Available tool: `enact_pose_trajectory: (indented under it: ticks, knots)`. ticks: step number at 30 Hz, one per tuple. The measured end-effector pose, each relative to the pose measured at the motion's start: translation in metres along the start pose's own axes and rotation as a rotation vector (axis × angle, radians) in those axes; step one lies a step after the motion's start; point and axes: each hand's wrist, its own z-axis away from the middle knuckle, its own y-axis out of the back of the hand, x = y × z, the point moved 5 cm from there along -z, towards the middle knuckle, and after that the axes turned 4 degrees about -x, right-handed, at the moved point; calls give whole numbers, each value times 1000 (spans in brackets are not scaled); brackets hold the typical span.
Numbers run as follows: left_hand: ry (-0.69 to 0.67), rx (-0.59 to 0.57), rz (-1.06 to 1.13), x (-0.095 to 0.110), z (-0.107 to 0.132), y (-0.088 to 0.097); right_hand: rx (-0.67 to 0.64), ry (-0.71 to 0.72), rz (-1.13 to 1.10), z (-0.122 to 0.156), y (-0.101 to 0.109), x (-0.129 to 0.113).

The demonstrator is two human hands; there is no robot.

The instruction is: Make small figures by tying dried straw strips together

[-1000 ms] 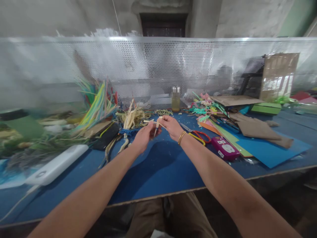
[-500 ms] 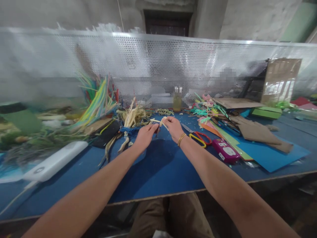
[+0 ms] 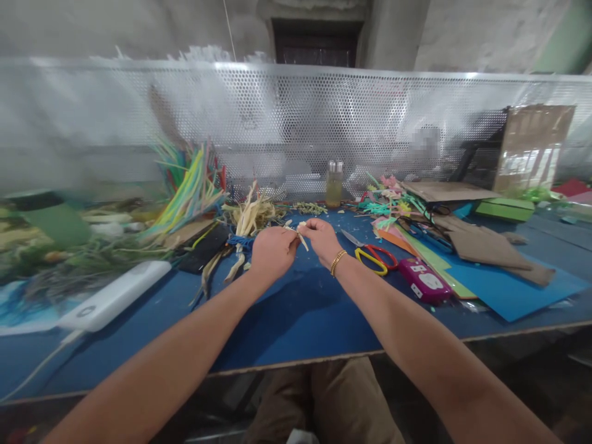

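Both my hands meet over the middle of the blue table [image 3: 296,320]. My left hand [image 3: 271,251] is closed, pinching one end of a thin pale straw strip [image 3: 298,233]. My right hand [image 3: 320,240], with a gold bracelet at the wrist, is closed on the other end of the same strip. The strip is small and partly hidden between my fingers. A heap of similar dried straw [image 3: 252,214] lies just behind my left hand.
Scissors with red and yellow handles [image 3: 372,256] and a pink device [image 3: 423,280] lie right of my hands. Coloured paper strips [image 3: 189,188], a white power bank [image 3: 113,296], a small glass bottle [image 3: 333,184], cardboard and blue sheets surround them. A perforated metal screen [image 3: 296,123] backs the table.
My hands have come closer together and dropped slightly toward the table, still working the straw strip. The camera shifted a little.
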Motion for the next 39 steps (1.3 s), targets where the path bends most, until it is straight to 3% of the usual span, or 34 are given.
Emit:
enact_pose_trajectory:
  ticks: [3, 10, 15, 20, 27, 35, 39]
  knots:
    - [50, 26, 197, -5, 0, -4, -69, -30, -97, -2, 0, 0]
    - [389, -145, 1138, -18, 3, -40, -125, -45, -205, -8, 5, 1]
    - [589, -79, 1509, -17, 6, -48, -218, -45, -235, -9, 7, 1]
    - [600, -26, 1483, -23, 7, -51, -278, -57, -212, -6, 6, -1]
    - [606, 52, 1417, -35, 5, -56, -227, -164, -236, -6, 6, 3]
    - [561, 126, 1310, -40, 3, -48, -296, -76, -234, -5, 2, 0]
    - [540, 100, 1264, -39, 3, -47, -244, -7, -226, -6, 5, -1]
